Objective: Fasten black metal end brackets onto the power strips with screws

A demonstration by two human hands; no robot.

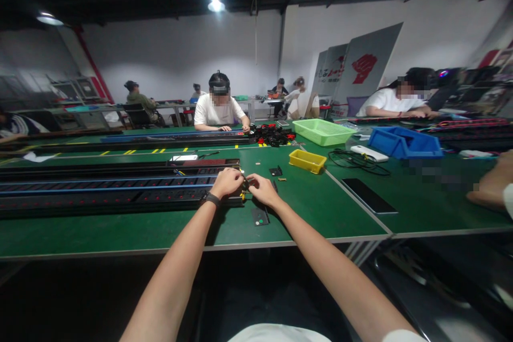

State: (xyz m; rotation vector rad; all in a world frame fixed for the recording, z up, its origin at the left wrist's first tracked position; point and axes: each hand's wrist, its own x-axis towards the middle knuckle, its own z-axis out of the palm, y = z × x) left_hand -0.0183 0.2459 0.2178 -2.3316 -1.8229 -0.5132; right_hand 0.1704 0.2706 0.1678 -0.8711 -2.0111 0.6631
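While our left hand [227, 181] and right hand [262, 190] pinch a long black socket strip [120, 193], fingers curl. Far yellow plastic bin [307, 161]: contents hidden.

What lies around me on the green counter [312, 208]

A small yellow bin [307, 161] stands ahead, with a green basket [324, 131] behind it and a blue bin [404, 142] farther right. A coiled black cable [352, 162] lies between them, and a flat black plate [368, 195] lies nearer me. Across the counter, a person in white [219, 109] sits beside a pile of black and red parts [274, 134].
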